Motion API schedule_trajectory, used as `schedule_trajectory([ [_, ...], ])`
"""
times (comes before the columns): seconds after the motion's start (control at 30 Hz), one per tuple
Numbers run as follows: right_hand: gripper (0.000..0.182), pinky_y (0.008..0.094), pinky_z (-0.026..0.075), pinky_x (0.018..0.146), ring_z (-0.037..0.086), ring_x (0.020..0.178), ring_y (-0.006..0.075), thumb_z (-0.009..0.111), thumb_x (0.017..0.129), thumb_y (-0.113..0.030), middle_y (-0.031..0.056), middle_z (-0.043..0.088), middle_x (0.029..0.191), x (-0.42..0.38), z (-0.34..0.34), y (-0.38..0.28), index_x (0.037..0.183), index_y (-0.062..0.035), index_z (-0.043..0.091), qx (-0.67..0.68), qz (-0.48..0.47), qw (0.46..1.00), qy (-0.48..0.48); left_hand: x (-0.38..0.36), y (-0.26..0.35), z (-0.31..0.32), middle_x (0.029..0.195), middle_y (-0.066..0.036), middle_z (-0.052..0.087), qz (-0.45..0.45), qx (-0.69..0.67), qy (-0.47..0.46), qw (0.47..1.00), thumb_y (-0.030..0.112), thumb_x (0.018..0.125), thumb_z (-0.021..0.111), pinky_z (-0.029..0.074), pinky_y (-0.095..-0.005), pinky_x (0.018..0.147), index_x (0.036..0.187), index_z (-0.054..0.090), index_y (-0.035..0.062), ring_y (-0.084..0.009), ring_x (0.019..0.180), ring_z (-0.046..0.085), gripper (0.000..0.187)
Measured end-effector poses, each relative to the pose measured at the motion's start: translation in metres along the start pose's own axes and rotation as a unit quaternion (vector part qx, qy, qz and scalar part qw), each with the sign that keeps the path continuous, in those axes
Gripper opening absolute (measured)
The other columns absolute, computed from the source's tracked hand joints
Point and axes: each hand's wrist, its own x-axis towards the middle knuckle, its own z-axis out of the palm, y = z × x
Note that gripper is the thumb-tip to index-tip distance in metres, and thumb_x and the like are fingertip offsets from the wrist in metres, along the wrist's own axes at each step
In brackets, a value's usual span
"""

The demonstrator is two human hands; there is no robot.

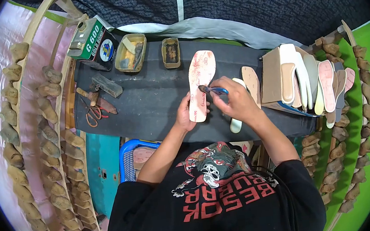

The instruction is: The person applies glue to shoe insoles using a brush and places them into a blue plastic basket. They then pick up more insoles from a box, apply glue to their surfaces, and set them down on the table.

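My left hand (186,115) holds a pale insole (201,102) by its narrow lower end, fingers behind it and thumb along the edge. Red printed marks and writing cover the insole's face. In my right hand (239,101) is a small brush (219,91) with a blue handle. Its dark bristle end rests at the middle of the insole. Just beyond my right hand, a tan insole (251,81) lies on the dark-covered table (157,105). A pale rounded piece (236,125) lies under my right wrist, partly hidden.
A box (275,78) packed with insoles stands at the right. At the back are a glue can (93,44), a tub of tools (131,54) and a smaller stained tub (171,53). Scissors (92,113), a hammer (92,97) and a grey block (107,86) lie left. Shoe lasts (50,148) hang on side racks.
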Motion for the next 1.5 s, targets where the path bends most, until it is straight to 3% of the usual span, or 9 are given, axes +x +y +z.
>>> schedule_trajectory([
  [0.27, 0.025, 0.0469, 0.055, 0.080, 0.067, 0.089, 0.0402, 0.070, 0.085, -0.008, 0.0205, 0.066, 0.094, -0.032, 0.009, -0.016, 0.108, 0.0012, 0.064, 0.023, -0.018, 0.997, -0.071, 0.011, -0.002, 0.018, 0.138, -0.015, 0.064, 0.031, 0.020, -0.006, 0.999, 0.040, 0.109, 0.042, 0.057, -0.0369, 0.091, 0.149, 0.049, 0.0046, -0.0225, 0.105, 0.069, 0.054],
  [0.3, 0.025, 0.0470, 0.055, 0.079, 0.067, 0.088, 0.0402, 0.069, 0.085, -0.007, 0.0203, 0.066, 0.094, -0.033, 0.007, -0.015, 0.108, 0.0012, 0.064, 0.028, -0.015, 0.997, -0.075, 0.012, 0.002, 0.017, 0.142, -0.015, 0.062, 0.023, 0.032, -0.025, 0.999, 0.041, 0.109, 0.038, 0.052, -0.0414, 0.104, 0.149, 0.051, 0.0050, -0.0266, 0.122, 0.064, 0.056],
  [0.4, 0.025, 0.0463, 0.055, 0.078, 0.067, 0.087, 0.0399, 0.070, 0.087, -0.008, 0.0194, 0.066, 0.095, -0.027, -0.001, -0.008, 0.108, 0.0018, 0.063, 0.013, -0.005, 0.998, -0.054, 0.014, -0.004, 0.026, 0.137, -0.013, 0.064, 0.033, 0.014, 0.016, 0.999, 0.038, 0.108, 0.042, 0.058, -0.0368, 0.088, 0.148, 0.050, 0.0065, -0.0201, 0.103, 0.069, 0.051],
  [0.53, 0.025, 0.0451, 0.055, 0.077, 0.066, 0.087, 0.0394, 0.071, 0.089, -0.008, 0.0196, 0.065, 0.096, -0.021, -0.010, 0.005, 0.109, 0.0025, 0.063, -0.012, 0.003, 1.000, -0.004, 0.013, -0.003, 0.022, 0.133, -0.012, 0.066, -0.015, 0.001, -0.049, 0.999, 0.039, 0.109, 0.043, 0.057, -0.0343, 0.087, 0.144, 0.053, 0.0050, -0.0184, 0.104, 0.067, 0.050],
  [0.7, 0.026, 0.0454, 0.055, 0.083, 0.067, 0.093, 0.0394, 0.070, 0.086, -0.007, 0.0191, 0.066, 0.099, -0.035, -0.012, -0.010, 0.110, 0.0018, 0.063, -0.008, -0.008, 0.998, -0.059, 0.024, -0.009, 0.031, 0.134, -0.014, 0.066, 0.023, 0.017, 0.018, 0.999, 0.040, 0.109, 0.042, 0.060, -0.0355, 0.074, 0.147, 0.051, 0.0057, -0.0219, 0.096, 0.070, 0.052],
  [0.8, 0.027, 0.0460, 0.055, 0.087, 0.067, 0.095, 0.0394, 0.069, 0.085, -0.008, 0.0182, 0.067, 0.100, -0.045, -0.008, -0.019, 0.109, 0.0005, 0.063, 0.007, -0.010, 0.995, -0.097, 0.028, -0.006, 0.023, 0.140, -0.015, 0.063, 0.014, 0.018, -0.036, 0.999, 0.040, 0.109, 0.039, 0.060, -0.0369, 0.085, 0.148, 0.051, 0.0059, -0.0225, 0.099, 0.071, 0.053],
  [0.9, 0.026, 0.0458, 0.055, 0.084, 0.067, 0.094, 0.0392, 0.069, 0.085, -0.007, 0.0180, 0.067, 0.099, -0.046, -0.010, -0.019, 0.109, 0.0001, 0.062, 0.020, -0.004, 0.995, -0.095, 0.029, -0.006, 0.026, 0.138, -0.015, 0.064, -0.004, -0.002, -0.032, 0.999, 0.040, 0.109, 0.040, 0.061, -0.0374, 0.078, 0.148, 0.050, 0.0064, -0.0222, 0.098, 0.071, 0.052],
  [1.13, 0.027, 0.0443, 0.054, 0.074, 0.067, 0.083, 0.0370, 0.072, 0.085, -0.004, 0.0173, 0.066, 0.094, -0.034, -0.022, 0.010, 0.110, 0.0005, 0.064, -0.041, 0.007, 0.999, 0.031, 0.028, -0.016, 0.036, 0.135, -0.013, 0.065, -0.022, -0.007, -0.042, 0.999, 0.039, 0.110, 0.040, 0.059, -0.0353, 0.084, 0.147, 0.051, 0.0051, -0.0207, 0.104, 0.068, 0.051],
  [1.5, 0.028, 0.0448, 0.056, 0.082, 0.068, 0.092, 0.0396, 0.070, 0.085, -0.007, 0.0205, 0.067, 0.099, -0.042, -0.010, -0.002, 0.111, 0.0020, 0.065, 0.005, 0.002, 0.999, -0.048, 0.029, -0.021, 0.034, 0.130, -0.012, 0.067, -0.043, -0.028, -0.016, 0.999, 0.040, 0.109, 0.041, 0.054, -0.0370, 0.095, 0.141, 0.056, 0.0012, -0.0212, 0.106, 0.067, 0.053],
])
